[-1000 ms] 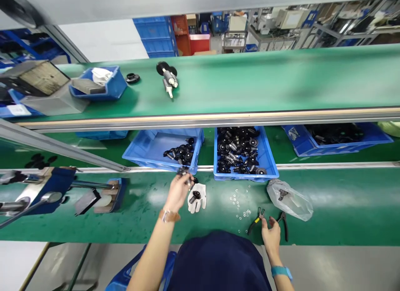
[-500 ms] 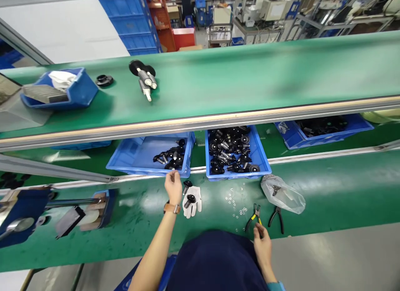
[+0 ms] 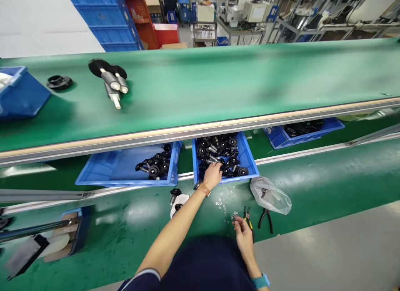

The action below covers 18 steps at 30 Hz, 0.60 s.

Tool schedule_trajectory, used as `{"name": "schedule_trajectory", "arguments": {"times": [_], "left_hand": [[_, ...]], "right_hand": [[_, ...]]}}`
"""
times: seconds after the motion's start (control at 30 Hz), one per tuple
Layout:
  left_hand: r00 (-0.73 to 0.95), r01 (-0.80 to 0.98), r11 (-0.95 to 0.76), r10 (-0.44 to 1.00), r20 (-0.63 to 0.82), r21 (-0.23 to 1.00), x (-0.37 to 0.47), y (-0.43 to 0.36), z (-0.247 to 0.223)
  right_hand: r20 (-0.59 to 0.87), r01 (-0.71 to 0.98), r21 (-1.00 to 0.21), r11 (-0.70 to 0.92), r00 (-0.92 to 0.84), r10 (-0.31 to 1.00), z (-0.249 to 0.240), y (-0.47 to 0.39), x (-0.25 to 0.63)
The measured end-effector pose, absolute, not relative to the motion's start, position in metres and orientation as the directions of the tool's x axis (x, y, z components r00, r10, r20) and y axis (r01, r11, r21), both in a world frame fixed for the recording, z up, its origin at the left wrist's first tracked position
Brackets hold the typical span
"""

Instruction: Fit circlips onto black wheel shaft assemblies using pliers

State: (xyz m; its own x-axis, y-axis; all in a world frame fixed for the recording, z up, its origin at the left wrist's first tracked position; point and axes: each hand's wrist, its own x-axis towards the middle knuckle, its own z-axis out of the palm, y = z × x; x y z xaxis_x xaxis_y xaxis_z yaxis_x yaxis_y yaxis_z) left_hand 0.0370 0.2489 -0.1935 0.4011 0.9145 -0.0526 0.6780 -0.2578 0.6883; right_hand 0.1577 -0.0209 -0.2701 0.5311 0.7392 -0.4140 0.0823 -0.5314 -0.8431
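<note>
My left hand (image 3: 213,176) reaches over the near edge of the middle blue bin (image 3: 252,166), touching the black and metal parts (image 3: 233,151) there; its fingertips are hidden among them. My right hand (image 3: 243,232) is over the green bench, thumb and fingers pinched close to the small white rings (image 3: 220,203); whether a ring is between them is too small to tell. Yellow-and-black pliers (image 3: 248,216) lie just beside that hand. A white glove (image 3: 173,209) with a black part on it is partly covered by my left forearm.
The left blue bin (image 3: 109,168) holds more black parts. Black pliers (image 3: 266,220) and a clear plastic bag (image 3: 271,195) lie at right. A raised green shelf (image 3: 200,82) crosses above the bins. A clamp-like device (image 3: 62,237) stands at left.
My left hand has moved right, from the left bin to the middle one. My right hand has gone from the yellow-and-black pliers to the white rings. The view has shifted.
</note>
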Motion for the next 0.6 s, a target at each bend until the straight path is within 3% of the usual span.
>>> {"name": "schedule_trajectory", "arguments": {"times": [0.13, 0.3, 0.43, 0.6], "left_hand": [[0.606, 0.719, -0.391, 0.758, -0.242, 0.574, 0.079, 0.283, -0.215], [0.686, 0.716, -0.486, 0.621, -0.378, 0.502, 0.092, 0.299, -0.234], [0.699, 0.708, -0.498, 0.592, -0.401, 0.500, 0.083, 0.303, -0.242], [0.660, 0.721, -0.432, 0.667, -0.345, 0.543, 0.073, 0.304, -0.244]], "right_hand": [[-0.424, 0.074, -0.835, -0.546, 0.545, 0.723, -0.267, -0.032, 0.163], [-0.450, 0.060, -0.811, -0.582, 0.573, 0.685, -0.265, -0.046, 0.173], [-0.454, 0.071, -0.808, -0.584, 0.557, 0.696, -0.262, -0.048, 0.172], [-0.439, 0.102, -0.820, -0.563, 0.520, 0.733, -0.255, -0.047, 0.167]]}}
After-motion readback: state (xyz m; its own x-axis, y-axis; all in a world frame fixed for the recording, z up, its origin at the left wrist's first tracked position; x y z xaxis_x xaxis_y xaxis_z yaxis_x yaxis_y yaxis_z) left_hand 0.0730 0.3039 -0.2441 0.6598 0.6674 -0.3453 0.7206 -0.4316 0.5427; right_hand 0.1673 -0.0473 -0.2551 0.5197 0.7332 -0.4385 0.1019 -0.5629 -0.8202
